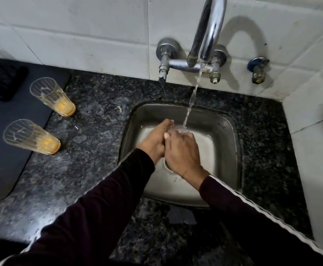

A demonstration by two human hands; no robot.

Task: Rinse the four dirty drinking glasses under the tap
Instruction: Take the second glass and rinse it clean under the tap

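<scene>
Two ribbed drinking glasses with orange residue at the bottom stand on the dark granite counter at left, one further back (53, 96) and one nearer (32, 137). Over the steel sink (220, 131), my left hand (155, 141) and my right hand (181, 148) are pressed together around a clear glass (178, 128). Only its rim shows between the fingers. Water streams from the chrome tap (208, 35) and lands on that rim. No other glass is in view.
A dark mat (5, 127) lies on the counter at far left with a black rack (1, 81) behind it. White tiled walls close off the back and right side. A small blue-handled valve (257, 69) sticks out of the wall right of the tap.
</scene>
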